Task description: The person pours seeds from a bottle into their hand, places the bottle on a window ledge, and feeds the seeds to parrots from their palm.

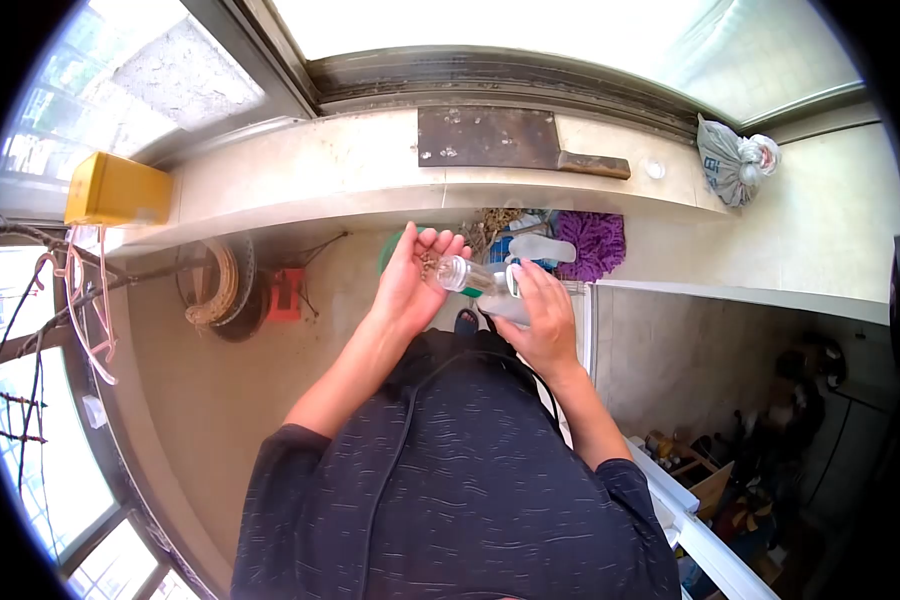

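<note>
My left hand (420, 275) is palm up, its fingers loosely extended. Small brown bits (429, 265) lie in its palm; I cannot make out their exact kind. A clear plastic bottle (474, 279) with a green-and-white label is tilted almost on its side, its round neck over the left palm. My right hand (539, 309) is closed round the bottle's wider end and hides part of it. Whether the neck touches the left palm is unclear.
Along the ledge (300, 170) lie a dark cleaver (490, 138), a small white cap (655, 168) and a knotted plastic bag (735, 160). A yellow box (118, 190) stands at the left end. Below are a red object (285, 294) and a purple mop head (590, 245).
</note>
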Available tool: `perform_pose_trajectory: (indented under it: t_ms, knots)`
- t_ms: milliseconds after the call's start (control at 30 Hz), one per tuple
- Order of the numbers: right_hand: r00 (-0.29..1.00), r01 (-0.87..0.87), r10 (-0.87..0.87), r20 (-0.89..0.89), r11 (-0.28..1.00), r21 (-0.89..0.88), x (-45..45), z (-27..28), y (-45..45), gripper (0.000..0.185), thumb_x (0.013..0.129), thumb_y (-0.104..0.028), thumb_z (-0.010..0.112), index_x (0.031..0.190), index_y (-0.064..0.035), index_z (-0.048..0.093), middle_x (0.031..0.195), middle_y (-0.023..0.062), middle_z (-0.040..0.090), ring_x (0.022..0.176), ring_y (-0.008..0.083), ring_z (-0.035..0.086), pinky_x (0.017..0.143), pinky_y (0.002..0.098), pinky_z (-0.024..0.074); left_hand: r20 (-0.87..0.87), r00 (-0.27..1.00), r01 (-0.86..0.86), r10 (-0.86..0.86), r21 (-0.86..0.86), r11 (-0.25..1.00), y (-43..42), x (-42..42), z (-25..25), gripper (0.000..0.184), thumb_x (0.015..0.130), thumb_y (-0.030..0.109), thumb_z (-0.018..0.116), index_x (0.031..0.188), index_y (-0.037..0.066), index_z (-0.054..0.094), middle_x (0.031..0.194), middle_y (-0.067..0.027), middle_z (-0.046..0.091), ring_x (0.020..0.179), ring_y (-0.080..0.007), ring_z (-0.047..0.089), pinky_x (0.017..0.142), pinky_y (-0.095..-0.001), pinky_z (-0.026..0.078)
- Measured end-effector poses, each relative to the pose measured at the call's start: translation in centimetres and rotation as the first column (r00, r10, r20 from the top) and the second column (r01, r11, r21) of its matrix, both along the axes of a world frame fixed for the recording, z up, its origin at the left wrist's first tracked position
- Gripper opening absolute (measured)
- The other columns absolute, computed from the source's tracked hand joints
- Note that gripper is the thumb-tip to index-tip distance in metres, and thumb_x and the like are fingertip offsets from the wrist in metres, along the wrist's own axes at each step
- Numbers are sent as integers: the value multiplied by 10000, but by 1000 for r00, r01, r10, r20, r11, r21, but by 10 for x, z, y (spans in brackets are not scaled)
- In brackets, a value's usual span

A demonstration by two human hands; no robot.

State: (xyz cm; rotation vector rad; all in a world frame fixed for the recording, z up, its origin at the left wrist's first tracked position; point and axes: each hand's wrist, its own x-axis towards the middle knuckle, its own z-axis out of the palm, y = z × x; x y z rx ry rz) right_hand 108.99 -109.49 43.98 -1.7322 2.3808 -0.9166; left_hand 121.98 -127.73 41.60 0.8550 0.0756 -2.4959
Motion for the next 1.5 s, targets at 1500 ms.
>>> perform_pose_trajectory:
  t_ms: [1500]
  knots:
    - [941,-233,254,-222,965,117,-73,57,-21,720,679,-167,787,1369,-114,590,1212,128,595,1132,323,568,1000,448,453,-67,998,-18,23,72,997,19,42,-17,302,1054,287,515,1069,23,661,1148,-133,691,1222,-308,602,1117,-467,449]
